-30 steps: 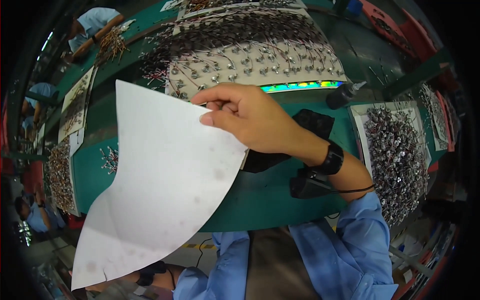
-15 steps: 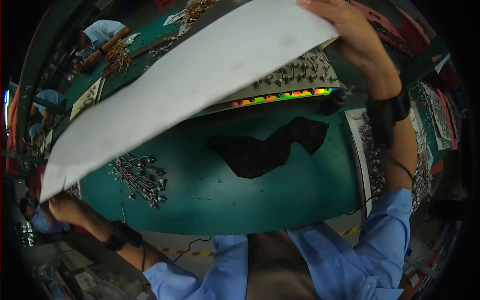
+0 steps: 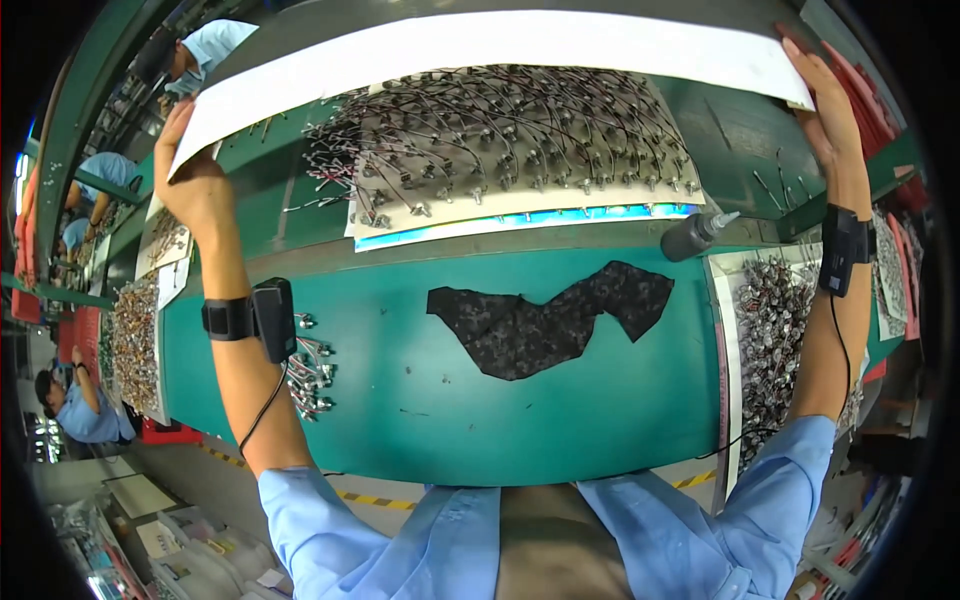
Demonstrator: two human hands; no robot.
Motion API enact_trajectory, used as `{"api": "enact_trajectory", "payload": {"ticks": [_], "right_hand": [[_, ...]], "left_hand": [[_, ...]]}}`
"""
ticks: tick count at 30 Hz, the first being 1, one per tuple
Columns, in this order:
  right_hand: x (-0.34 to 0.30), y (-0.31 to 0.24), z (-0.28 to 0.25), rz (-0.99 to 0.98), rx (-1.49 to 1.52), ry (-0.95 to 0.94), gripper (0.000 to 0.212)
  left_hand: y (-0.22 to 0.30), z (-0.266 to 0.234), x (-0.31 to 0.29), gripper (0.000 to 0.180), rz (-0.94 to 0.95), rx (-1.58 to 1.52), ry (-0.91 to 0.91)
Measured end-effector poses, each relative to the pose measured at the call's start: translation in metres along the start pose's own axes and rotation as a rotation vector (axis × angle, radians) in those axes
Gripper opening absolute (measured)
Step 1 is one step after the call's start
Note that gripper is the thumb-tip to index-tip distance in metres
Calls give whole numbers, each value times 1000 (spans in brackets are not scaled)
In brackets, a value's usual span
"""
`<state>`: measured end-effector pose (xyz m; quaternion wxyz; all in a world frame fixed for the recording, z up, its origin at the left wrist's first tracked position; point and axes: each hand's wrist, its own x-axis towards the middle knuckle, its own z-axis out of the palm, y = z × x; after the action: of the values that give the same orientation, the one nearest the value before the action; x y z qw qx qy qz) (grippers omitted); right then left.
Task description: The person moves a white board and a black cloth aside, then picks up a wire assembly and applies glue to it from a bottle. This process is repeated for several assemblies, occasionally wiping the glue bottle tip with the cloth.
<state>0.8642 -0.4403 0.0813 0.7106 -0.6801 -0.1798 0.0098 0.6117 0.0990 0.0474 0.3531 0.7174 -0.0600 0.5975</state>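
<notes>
Workshop, packed close; blue-shirted co-workers at benches off to the left. Green counter runs across in front of the wearer, its near edge curving in the fisheye.

White sheet: held up over the far side, a long shallow band, ends a little lower than the middle. A second ago it hung aslant over the near left; half a second ago it sloped up to the right. Now almost level, no longer masking the near counter. Reading: the sheet is the work in hand, its handling now two-sided and even, with its support appearing to rest on both grips.

Pale board beyond the near strip, covered with rows of wired metal parts; the sheet passes above its far edge in this view. Contact, if any, cannot be told.

Tray at right, heaped with metal parts. Dark mottled cloth flat mid-counter, now unobscured by arm or sheet.

Hands: wide apart, left hand closed on the sheet's left end, right hand gripping its right end.

Small wired bundle beside the left forearm, partly hidden. Dark bottle tipped, near the board's right corner.
</notes>
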Motion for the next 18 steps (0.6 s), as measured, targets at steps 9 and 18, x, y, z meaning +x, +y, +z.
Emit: {"api": "enact_trajectory", "payload": {"ticks": [9, 18], "right_hand": [[-5, 62, 26, -102, -76, -25, 35], [-15, 118, 28, 179, -70, -67, 36]], "left_hand": [[-31, 31, -47, 25, 109, 474, -187], [-54, 45, -81, 35, -78, 487, -363]]}}
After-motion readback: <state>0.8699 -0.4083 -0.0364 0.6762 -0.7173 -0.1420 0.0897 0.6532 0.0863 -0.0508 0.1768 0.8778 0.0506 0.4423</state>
